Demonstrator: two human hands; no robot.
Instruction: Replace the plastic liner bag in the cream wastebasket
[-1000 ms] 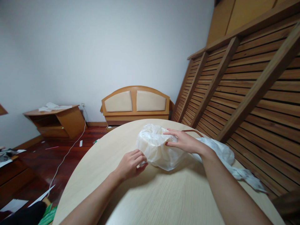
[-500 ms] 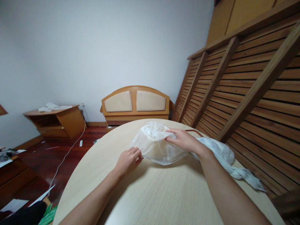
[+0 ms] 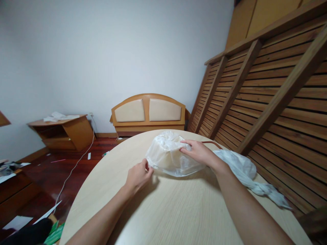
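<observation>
A translucent white plastic bag [image 3: 166, 158] lies over a pale, rounded thing that it hides, near the far side of the table. At the bag's near left edge, my left hand [image 3: 139, 173] is closed, its thumb and fingers pinching the plastic. My right hand [image 3: 196, 151] holds the bag's upper right side, fingers on top and thumb lower down. Behind the right wrist, a second whitish plastic bag [image 3: 236, 163] lies crumpled, its twisted end trailing toward the table's right edge. What it contains cannot be made out.
The round pale wood table [image 3: 173, 207] carries both bags. A thin brown curved rod [image 3: 212, 143] lies behind my right hand. Wooden slatted panels [image 3: 286, 102] lean at the right. Beyond stands a headboard [image 3: 146, 109]; a white cable [image 3: 76, 163] crosses the floor at left.
My left hand has turned slightly and its fingers have curled at the bag's left edge, which has drawn in and risen a little. The right hand stays nearly in place.
</observation>
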